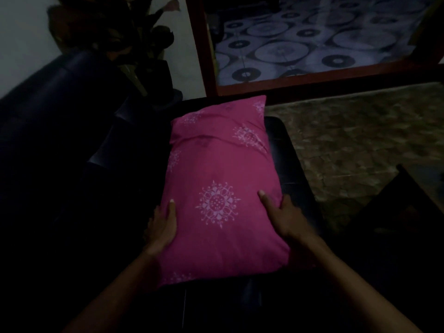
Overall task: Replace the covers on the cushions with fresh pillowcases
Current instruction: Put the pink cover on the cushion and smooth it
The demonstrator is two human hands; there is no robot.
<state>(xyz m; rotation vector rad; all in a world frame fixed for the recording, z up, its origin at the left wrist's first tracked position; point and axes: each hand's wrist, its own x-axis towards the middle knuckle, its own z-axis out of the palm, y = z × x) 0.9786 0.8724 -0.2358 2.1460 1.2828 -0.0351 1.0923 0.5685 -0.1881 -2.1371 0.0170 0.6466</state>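
The left hand [162,224] holds the near left edge of the cushion [221,188], thumb laid straight along the top face and the fingers tucked under the side — how far they curl is hidden. The right hand [281,215] grips the near right edge the same way, thumb stretched over the pink cover and fingers wrapped round the flank. So both hands clasp the cushion from opposite sides, near its closer end.

The cushion lies flat, long axis running away from the person, on a dark sofa seat [288,164]. Its pink pillowcase [216,248], printed with pale floral medallions, looks filled out, with a few creases towards the far end; whether this is the fresh cover or the old one cannot be told in this dim light.

If the cover has just gone on, the step is best finished by shaking the filling towards the far corners, then smoothing the creases outward. If it is to come off, find the open end first — it is not visible here — and pull evenly from both sides.

Beyond the sofa lie a mottled carpet [348,140] and a patterned floor [312,44]; a dark plant [134,39] stands at the far left.
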